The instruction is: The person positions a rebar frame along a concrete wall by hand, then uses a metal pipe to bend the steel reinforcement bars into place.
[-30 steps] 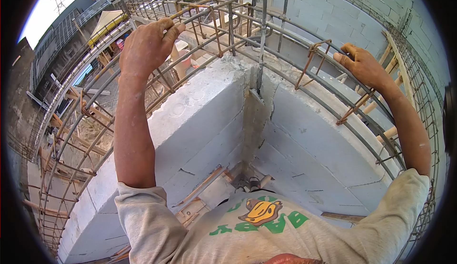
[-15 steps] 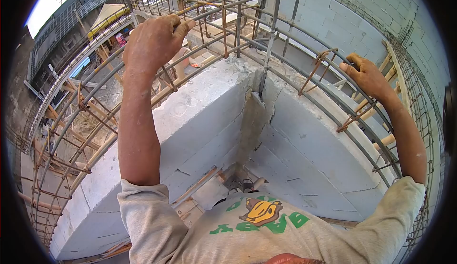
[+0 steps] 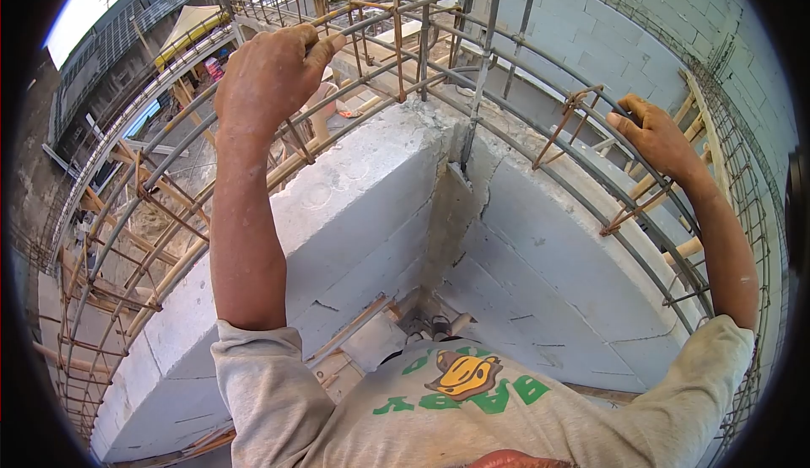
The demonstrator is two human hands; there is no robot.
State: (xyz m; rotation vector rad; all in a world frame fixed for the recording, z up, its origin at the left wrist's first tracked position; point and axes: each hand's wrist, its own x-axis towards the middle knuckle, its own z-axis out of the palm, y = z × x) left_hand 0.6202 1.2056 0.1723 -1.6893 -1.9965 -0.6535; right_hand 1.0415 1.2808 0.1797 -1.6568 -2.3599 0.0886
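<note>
My left hand [image 3: 272,73] is closed around the top bar of the left rebar cage [image 3: 369,23], its thumb lying along the bar. To the right, my right hand [image 3: 656,137] wraps its fingers over the upper bar of the right rebar cage [image 3: 582,180]. Both cages run along the tops of two white block walls, the left wall [image 3: 354,207] and the right wall [image 3: 557,257], which meet at a corner in front of me. Rusty stirrups [image 3: 553,141] tie the bars together. Vertical bars [image 3: 481,72] rise out of the corner.
Below me, boards [image 3: 350,333] and my feet [image 3: 440,326] show down in the corner. A taller block wall [image 3: 582,25] stands behind on the right. Timber and sand lie beyond the left wall, near a yellow-edged canopy [image 3: 190,34]. Part of another person shows behind the left cage.
Both hands stay on the bars. The view has shifted very slightly; otherwise little differs.
</note>
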